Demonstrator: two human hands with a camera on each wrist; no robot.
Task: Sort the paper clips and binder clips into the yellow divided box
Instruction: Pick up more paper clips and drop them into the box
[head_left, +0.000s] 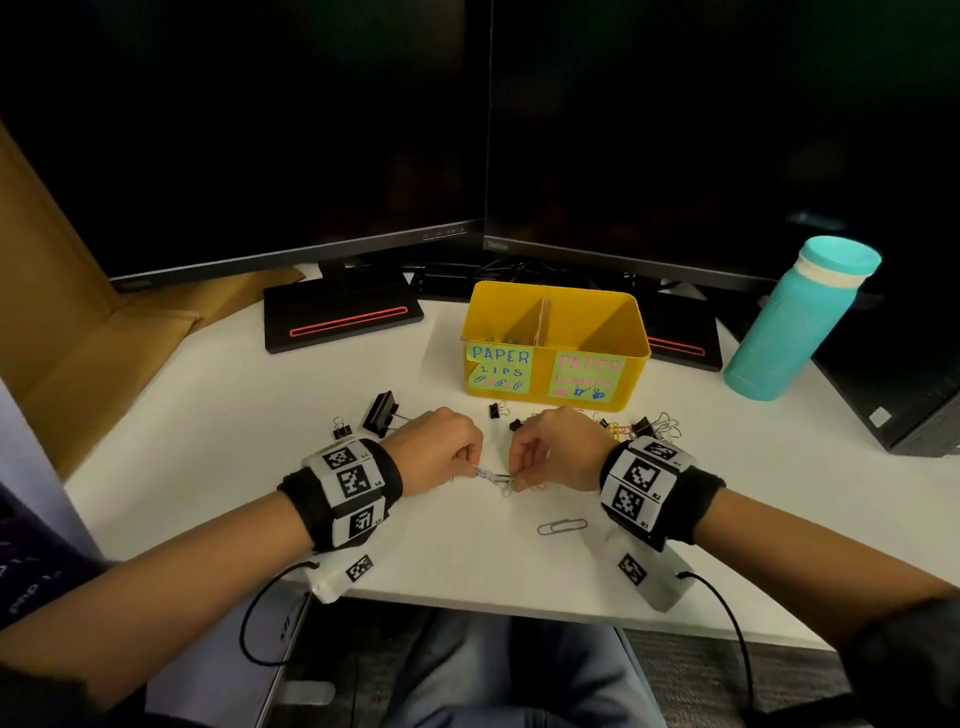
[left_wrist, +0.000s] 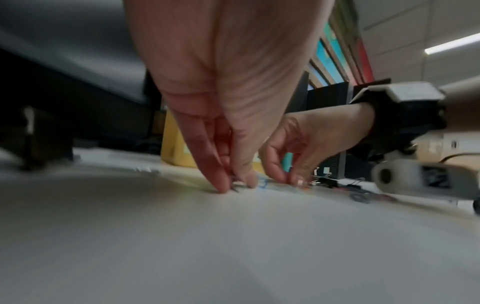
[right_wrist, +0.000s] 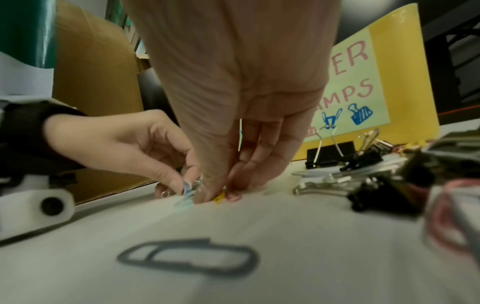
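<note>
Nearest the person, a grey paper clip (head_left: 562, 526) lies loose on the white bench (head_left: 234, 467). Just beyond it the two hands meet low over the bench. The left hand (head_left: 439, 451) pinches a blue-and-white clip (head_left: 483, 472) between curled fingertips; the right hand (head_left: 556, 449) pinches the small tangle of clips (head_left: 506, 480) touching it. In the right wrist view a yellow clip (right_wrist: 218, 198) and a pink one show under the right fingertips. Judgement: the clips appear interlocked and are being parted.

Beyond the hands, binder clips lie scattered: two to the left (head_left: 382, 413), one (head_left: 497, 409) in front of the box, and a mixed heap (head_left: 644, 426) to the right.

Farthest, the yellow box (head_left: 636, 332) stands upright with a centre divider, labelled for paper clips on the left and clamps on the right. Its contents are largely hidden.

Risk: a hard pull on linked clips may bend one or flick it off the bench; a clump lifted whole could carry a wrong item into a compartment.
</note>
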